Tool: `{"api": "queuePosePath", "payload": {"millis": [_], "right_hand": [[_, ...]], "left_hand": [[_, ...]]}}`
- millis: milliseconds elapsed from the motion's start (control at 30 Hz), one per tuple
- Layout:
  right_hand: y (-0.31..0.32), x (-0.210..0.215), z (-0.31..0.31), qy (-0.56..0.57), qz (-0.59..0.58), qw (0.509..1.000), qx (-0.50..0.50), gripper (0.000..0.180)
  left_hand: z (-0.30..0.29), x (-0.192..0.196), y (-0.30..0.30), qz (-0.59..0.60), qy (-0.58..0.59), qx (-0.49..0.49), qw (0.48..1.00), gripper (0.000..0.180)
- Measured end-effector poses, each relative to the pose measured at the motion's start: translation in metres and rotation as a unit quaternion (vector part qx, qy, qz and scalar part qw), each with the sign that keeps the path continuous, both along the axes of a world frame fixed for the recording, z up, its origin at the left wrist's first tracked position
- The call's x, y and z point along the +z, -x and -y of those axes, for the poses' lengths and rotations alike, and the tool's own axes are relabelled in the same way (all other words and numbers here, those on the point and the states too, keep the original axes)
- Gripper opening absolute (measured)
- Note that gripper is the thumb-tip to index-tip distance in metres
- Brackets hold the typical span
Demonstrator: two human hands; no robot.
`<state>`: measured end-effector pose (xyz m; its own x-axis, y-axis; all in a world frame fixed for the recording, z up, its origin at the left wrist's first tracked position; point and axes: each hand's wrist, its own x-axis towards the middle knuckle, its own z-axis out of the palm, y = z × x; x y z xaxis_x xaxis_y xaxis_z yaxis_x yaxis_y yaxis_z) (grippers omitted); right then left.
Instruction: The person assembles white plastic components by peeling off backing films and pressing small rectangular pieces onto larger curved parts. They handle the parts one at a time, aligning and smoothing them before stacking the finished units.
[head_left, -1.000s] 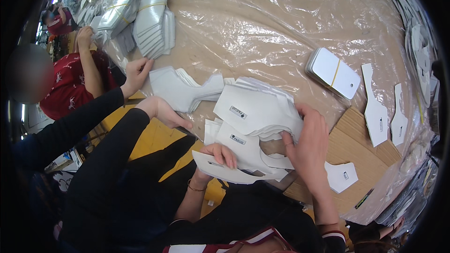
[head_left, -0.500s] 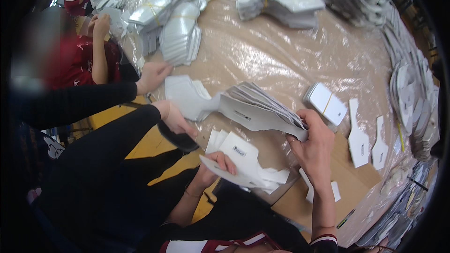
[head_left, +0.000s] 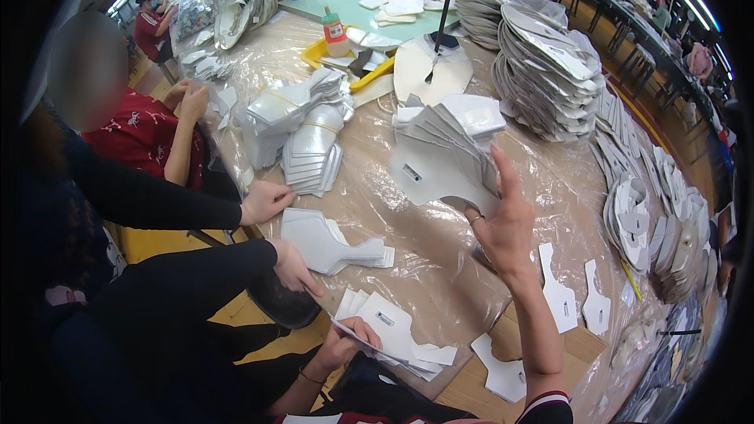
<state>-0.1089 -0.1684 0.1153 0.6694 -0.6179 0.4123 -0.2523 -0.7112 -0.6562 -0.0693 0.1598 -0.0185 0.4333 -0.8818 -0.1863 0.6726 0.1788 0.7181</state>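
Note:
My right hand [head_left: 506,232] is raised over the table, its thumb and fingers closed on a fanned stack of pale grey cut pieces [head_left: 440,169] with a small dark printed label. Low at the table's near edge, my left hand [head_left: 349,343] grips a thin white cut piece [head_left: 377,352], seen almost edge-on. Beside it lie fanned white cut pieces [head_left: 400,322]. A co-worker's hand [head_left: 294,267] is just left of mine, and the other hand [head_left: 267,202] rests at the table edge near a stack of paddle-shaped white pieces [head_left: 314,235].
Rubber-banded bundles [head_left: 310,157] lie at the left. A yellow tray [head_left: 314,55] with a red bottle [head_left: 335,37] stands behind. Tall grey stacks [head_left: 546,71] rise at back right. Loose white pieces [head_left: 558,294] lie on and beside cardboard [head_left: 550,353]. Another person in red [head_left: 133,133] works at left.
The view has tilted up, showing more of the far table. My right hand has lifted the fanned stack away from the paddle-shaped pieces. My left hand keeps its hold on the white piece.

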Motion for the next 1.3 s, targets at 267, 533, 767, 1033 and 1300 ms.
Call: {"api": "queuePosePath", "payload": {"millis": [267,533,767,1033,1300], "right_hand": [[-0.005,-0.009,0.004,0.057,0.014,0.998,0.020,0.087],[-0.005,-0.015,0.008,0.058,-0.022,0.998,0.005,0.080],[-0.010,-0.012,0.009,-0.099,0.027,0.994,0.026,0.076],[-0.013,-0.025,0.012,-0.222,0.084,0.967,0.088,0.075],[-0.028,-0.069,0.011,-0.039,-0.248,0.967,0.048,0.093]], "left_hand": [[0.001,0.002,0.001,0.001,-0.013,0.008,1.000,0.010],[0.001,0.002,0.000,0.008,-0.017,0.000,1.000,0.009],[0.001,0.004,0.000,0.009,-0.024,0.007,1.000,0.008],[0.002,0.005,0.001,0.023,-0.020,0.002,1.000,0.009],[0.003,0.004,0.000,0.006,-0.011,-0.005,1.000,0.011]]}}
